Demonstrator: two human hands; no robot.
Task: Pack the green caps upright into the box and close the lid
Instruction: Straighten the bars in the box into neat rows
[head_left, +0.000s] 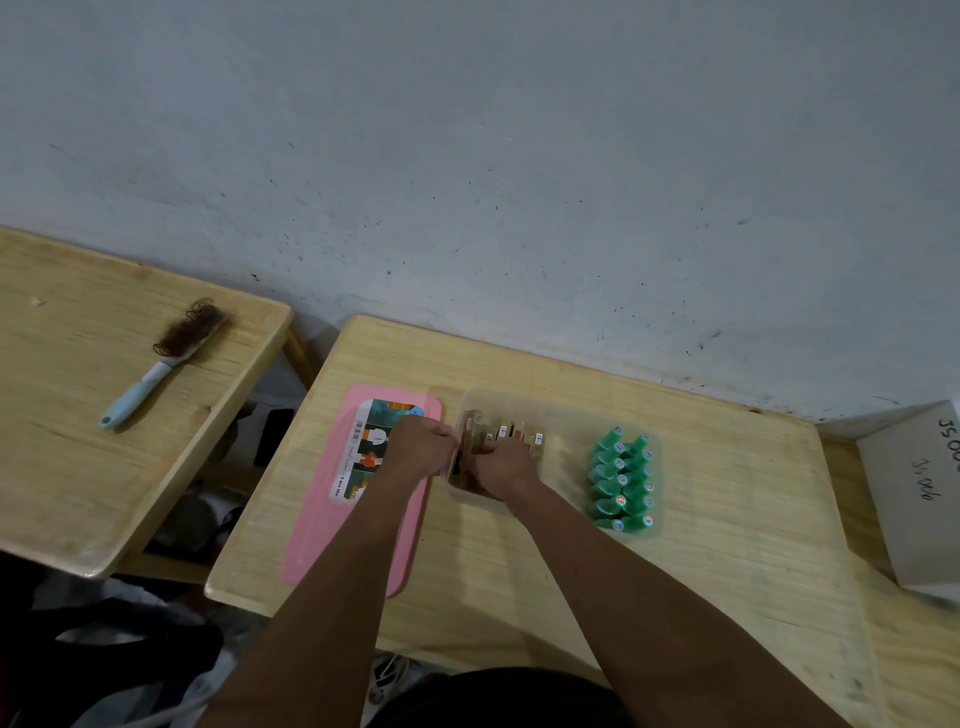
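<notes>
Head view: both hands inside translucent box (558, 410) on bench (519, 561). Left hand (423, 447) and right hand (501, 465) grip brown cartons (511, 436). Green caps (621, 480) fill box's right end; pink lid (358, 499) lies left.

Grey wall (519, 156) (scuffed), 2 tables (519, 571).

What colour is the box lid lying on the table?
Pink, with a printed label; the lid shows in the head view.

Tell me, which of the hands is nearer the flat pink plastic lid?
Left. The left hand hovers over the flat pink plastic lid's right edge; the right hand is farther right, inside the clear box.
</notes>
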